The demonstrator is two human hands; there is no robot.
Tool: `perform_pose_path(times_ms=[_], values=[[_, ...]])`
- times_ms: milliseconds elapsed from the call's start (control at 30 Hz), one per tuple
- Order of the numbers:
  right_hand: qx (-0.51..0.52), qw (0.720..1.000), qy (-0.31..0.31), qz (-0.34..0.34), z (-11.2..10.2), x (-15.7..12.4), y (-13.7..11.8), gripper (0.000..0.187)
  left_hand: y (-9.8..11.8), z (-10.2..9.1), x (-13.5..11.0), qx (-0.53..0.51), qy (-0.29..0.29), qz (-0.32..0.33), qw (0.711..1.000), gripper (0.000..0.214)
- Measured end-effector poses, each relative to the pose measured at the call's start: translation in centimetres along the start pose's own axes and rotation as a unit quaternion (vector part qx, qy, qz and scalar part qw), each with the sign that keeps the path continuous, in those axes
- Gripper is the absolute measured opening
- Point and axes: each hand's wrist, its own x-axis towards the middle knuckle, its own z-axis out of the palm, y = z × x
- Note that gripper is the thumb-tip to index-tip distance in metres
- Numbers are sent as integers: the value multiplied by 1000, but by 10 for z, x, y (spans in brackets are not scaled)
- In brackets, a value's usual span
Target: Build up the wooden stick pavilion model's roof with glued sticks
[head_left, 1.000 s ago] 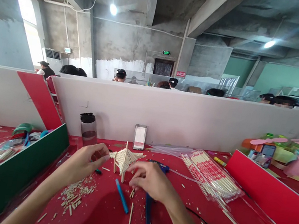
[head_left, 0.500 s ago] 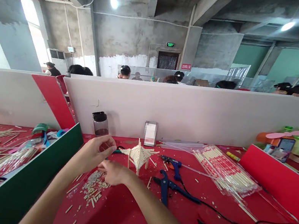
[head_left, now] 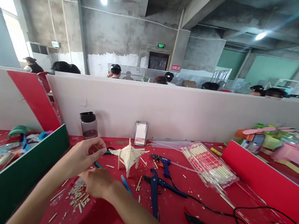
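In the head view, the left hand (head_left: pixel 84 155) hovers with fingers loosely curled, thumb and forefinger nearly pinched, just left of the small pale stick-built roof model (head_left: pixel 129 156) standing on the red table (head_left: pixel 177 217). The right hand (head_left: pixel 98 182) reaches down over the heap of cut stick bits (head_left: pixel 78 197); whether it grips one I cannot tell. The step looks like picking a piece; fitting it would call for a fine pinch.

Dark-lidded bottle (head_left: pixel 88 125), blue cutters (head_left: pixel 155 187), bagged sticks (head_left: pixel 209 168), black cable (head_left: pixel 237 220)
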Motion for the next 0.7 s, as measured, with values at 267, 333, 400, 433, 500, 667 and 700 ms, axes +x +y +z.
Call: perform_pose_path(times_ms=[267, 333, 400, 433, 500, 667, 700], values=[[-20, 989, -109, -100, -45, -63, -7, 29, -3, -2, 1, -22, -2, -6, 1000, 40], [24, 988, -140, -66, -65, -97, 9, 26, -6, 1, 3, -23, -4, 2, 1000, 40], [47, 990, -127, 34, -82, -134, 32, 21, -11, 8, 5, -23, -9, 16, 1000, 39], [50, 987, -90, 121, -87, -152, 46, 19, -13, 12, 6, -23, -12, 23, 999, 37], [18, 957, 1, 290, -93, -182, 77, 25, -17, 23, 9, -23, -22, 34, 999, 34], [-58, 883, 93, 456, -79, -207, 143, 37, -16, 47, 10, -43, -49, 28, 997, 31], [-58, 876, 95, 469, -74, -205, 152, 38, -15, 50, 10, -50, -55, 25, 997, 31]])
